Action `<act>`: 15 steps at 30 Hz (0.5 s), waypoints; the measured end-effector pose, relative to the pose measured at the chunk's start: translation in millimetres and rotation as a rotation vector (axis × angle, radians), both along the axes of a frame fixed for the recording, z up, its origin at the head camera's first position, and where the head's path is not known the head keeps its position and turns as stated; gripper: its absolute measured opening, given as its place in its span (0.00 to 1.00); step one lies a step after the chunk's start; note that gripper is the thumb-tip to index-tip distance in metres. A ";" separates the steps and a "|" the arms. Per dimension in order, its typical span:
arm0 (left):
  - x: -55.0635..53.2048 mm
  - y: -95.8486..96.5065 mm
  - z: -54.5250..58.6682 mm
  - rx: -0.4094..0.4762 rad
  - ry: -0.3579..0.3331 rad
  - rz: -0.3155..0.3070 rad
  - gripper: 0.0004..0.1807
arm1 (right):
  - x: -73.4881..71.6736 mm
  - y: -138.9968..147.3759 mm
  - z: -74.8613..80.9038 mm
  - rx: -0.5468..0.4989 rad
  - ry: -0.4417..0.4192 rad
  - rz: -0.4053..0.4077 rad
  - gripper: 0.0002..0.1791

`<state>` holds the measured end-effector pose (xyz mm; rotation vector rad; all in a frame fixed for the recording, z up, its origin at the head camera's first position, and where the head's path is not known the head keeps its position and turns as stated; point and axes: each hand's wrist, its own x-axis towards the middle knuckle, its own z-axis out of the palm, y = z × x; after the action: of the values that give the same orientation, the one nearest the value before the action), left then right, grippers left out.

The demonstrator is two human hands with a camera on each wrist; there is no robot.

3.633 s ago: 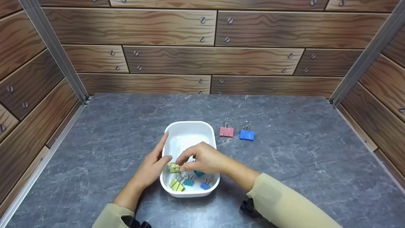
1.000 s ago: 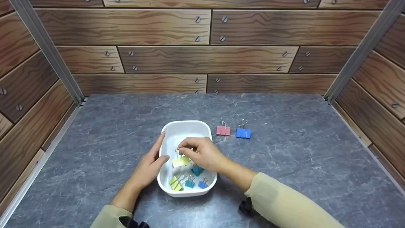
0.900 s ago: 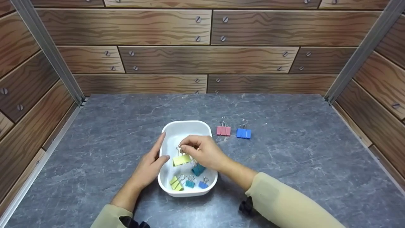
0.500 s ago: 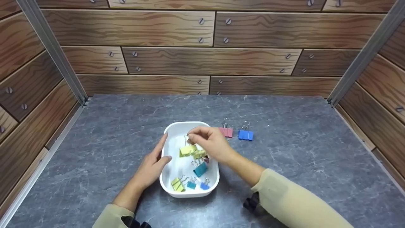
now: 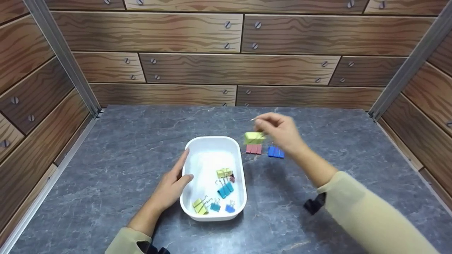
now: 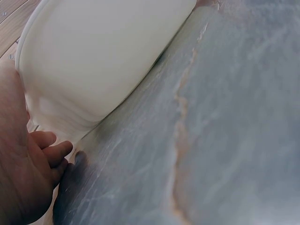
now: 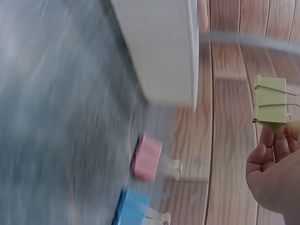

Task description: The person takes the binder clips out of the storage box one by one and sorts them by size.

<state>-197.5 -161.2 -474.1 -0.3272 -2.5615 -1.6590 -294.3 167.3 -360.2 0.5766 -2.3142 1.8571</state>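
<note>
My left hand (image 5: pixel 171 187) holds the left side of a white plastic tub (image 5: pixel 203 158), thumb over the rim and index finger along the outer wall. My right hand (image 5: pixel 282 134) pinches a yellow-green binder clip (image 5: pixel 254 137) by its wire handles, raised above the table. Below it a pink binder clip (image 5: pixel 254 149) and a blue binder clip (image 5: pixel 275 152) lie beside the tub. Inside the tub are two more yellow-green clips, one right of centre (image 5: pixel 224 172) and another yellow-green clip (image 5: pixel 200 206) at the near left, a large teal clip (image 5: pixel 225 190), and small teal, blue and dark red clips.
The grey marbled tabletop (image 5: pixel 141 134) is bounded by wood-print walls (image 5: pixel 190 67) at the back and sides. Metal posts (image 5: pixel 63 60) stand at the rear corners.
My right hand has lifted the yellow-green binder clip out of the tub and carried it right and away from me, over the pink clip. My left hand has stayed at the tub.
</note>
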 end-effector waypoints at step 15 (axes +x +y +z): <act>0.1 0.5 0.6 -0.021 -0.001 0.012 0.39 | -31.2 100.0 -22.5 0.092 -0.049 -0.159 0.19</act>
<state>-197.5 -160.6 -473.5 -0.3122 -2.5778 -1.6294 -325.5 267.3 -382.7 0.3489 -2.4088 1.7209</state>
